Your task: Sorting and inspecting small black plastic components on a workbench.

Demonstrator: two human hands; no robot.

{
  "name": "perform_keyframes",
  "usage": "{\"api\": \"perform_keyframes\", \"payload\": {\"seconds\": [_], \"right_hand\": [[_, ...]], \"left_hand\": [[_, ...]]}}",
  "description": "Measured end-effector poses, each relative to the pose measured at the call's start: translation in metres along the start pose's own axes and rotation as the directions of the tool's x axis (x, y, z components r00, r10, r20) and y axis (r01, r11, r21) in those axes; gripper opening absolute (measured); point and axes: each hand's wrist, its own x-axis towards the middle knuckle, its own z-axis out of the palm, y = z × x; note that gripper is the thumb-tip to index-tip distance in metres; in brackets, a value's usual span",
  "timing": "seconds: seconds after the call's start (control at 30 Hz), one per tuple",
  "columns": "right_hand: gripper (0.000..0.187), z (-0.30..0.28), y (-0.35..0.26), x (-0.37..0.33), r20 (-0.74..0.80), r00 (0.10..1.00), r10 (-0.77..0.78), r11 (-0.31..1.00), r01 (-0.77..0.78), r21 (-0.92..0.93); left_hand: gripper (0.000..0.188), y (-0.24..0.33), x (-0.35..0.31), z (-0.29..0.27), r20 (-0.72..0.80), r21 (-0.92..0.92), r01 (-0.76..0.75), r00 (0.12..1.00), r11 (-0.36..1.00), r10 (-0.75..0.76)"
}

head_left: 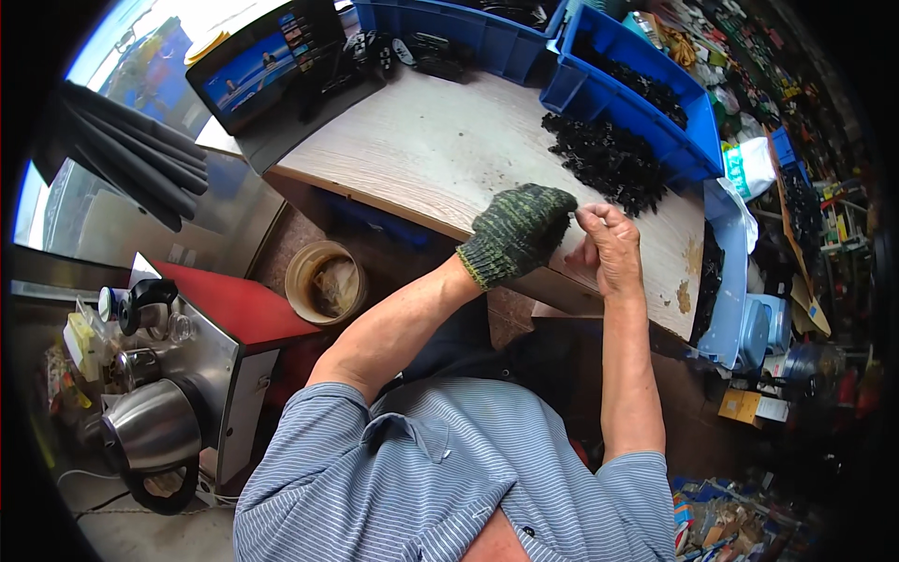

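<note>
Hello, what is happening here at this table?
A person sits at a wooden table. The left hand, in a green knit glove, and the bare right hand meet at the table's near edge, pinching something too small to tell. A pile of small black parts lies just beyond, beside a blue bin.

A pale wood-grain worktop (431, 150) carries a heap of small black parts (609, 159) near its right edge, close beside a blue bin (571, 89) at the far right corner. A second blue bin (468, 33) sits along the far edge, and a dark screen (267, 61) stands at the far left corner.
</note>
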Motion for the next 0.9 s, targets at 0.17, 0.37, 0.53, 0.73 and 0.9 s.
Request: {"api": "perform_keyframes", "payload": {"seconds": [0.17, 0.37, 0.53, 0.73, 0.9], "right_hand": [[0.018, -0.003, 0.001, -0.001, 0.017, 0.999, -0.027, 0.997, 0.028, -0.069], [0.015, -0.001, 0.005, -0.003, -0.008, 0.991, -0.131, 0.991, 0.131, 0.021], [0.018, -0.001, 0.006, 0.001, -0.014, 0.99, -0.141, 0.989, 0.141, 0.037], [0.019, 0.001, 0.004, -0.003, -0.04, 0.989, -0.146, 0.987, 0.148, 0.055], [0.018, 0.001, 0.007, -0.002, -0.049, 0.986, -0.16, 0.986, 0.162, 0.045]], "left_hand": [[0.026, 0.002, -0.001, -0.005, 0.185, -0.01, 0.073, 0.98, 0.997, -0.07], [0.046, -0.063, 0.016, -0.107, -0.488, 0.539, 0.169, 0.861, 0.825, 0.143], [0.053, -0.157, 0.017, -0.198, -0.562, 0.765, 0.525, 0.827, 0.374, -0.011], [0.04, -0.163, 0.017, -0.197, -0.417, 0.746, 0.555, 0.82, 0.368, -0.392], [0.036, -0.148, 0.015, -0.177, -0.141, 0.719, 0.305, 0.944, 0.624, -0.3]]}}
